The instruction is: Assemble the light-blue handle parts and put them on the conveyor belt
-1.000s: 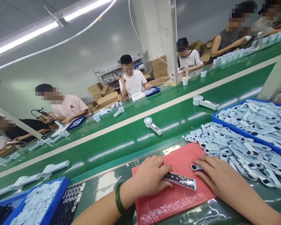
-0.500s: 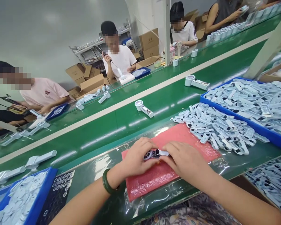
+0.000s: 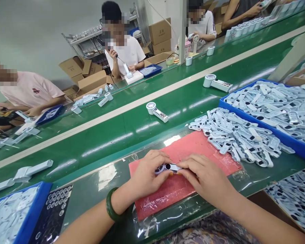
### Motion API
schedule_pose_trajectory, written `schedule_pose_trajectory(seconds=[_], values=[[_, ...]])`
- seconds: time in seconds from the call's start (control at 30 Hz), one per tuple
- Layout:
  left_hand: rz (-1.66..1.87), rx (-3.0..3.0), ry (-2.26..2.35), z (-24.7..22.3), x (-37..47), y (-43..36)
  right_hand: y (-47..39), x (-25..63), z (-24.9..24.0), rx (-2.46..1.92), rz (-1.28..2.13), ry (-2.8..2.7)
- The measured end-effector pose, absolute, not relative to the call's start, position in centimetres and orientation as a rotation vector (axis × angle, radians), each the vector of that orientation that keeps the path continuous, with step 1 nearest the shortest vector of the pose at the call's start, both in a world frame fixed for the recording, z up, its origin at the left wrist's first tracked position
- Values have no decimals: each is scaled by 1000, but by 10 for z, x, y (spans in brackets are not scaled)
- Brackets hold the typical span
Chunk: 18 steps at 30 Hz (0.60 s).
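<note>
Over a red mat [image 3: 162, 200] my left hand [image 3: 151, 173] is closed round the ring-shaped head of a small fan unit [image 3: 159, 169]. My right hand [image 3: 202, 169] pinches a light blue cover piece [image 3: 177, 167] with a black oval, lying on or against the unit's handle. The two hands face each other, and their fingers partly hide the unit. A pile of similar light blue covers [image 3: 234, 135] lies at the mat's right edge.
Blue trays of pale parts stand at right [image 3: 266, 130] and lower left [image 3: 38, 206]. Beyond the mat, a green conveyor [image 3: 112, 135] carries fan units [image 3: 159, 113]. People work across it. A slanted post [image 3: 292, 54] rises at right.
The cover piece now lies more in line with the unit, and my right fingers have shifted to its end. The view has turned slightly.
</note>
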<state>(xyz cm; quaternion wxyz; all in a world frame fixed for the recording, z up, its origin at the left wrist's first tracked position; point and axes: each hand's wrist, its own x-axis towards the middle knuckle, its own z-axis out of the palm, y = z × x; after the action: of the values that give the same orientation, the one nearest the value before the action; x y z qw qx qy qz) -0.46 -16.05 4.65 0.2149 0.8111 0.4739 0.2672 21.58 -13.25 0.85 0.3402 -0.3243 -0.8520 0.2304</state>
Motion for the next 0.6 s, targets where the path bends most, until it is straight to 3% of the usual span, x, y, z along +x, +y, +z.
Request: schedule_pose_trajectory(seconds=[0.27, 0.47, 0.6], values=[[715, 2293, 1314, 43, -3, -154, -130, 216, -7, -896, 641, -2123], [662, 2439, 1290, 48, -2, -174, -138, 225, 0, -876, 1215, -2056], [571, 2443, 1393, 46, 5, -193, -152, 223, 3, -807, 1251, -2072]])
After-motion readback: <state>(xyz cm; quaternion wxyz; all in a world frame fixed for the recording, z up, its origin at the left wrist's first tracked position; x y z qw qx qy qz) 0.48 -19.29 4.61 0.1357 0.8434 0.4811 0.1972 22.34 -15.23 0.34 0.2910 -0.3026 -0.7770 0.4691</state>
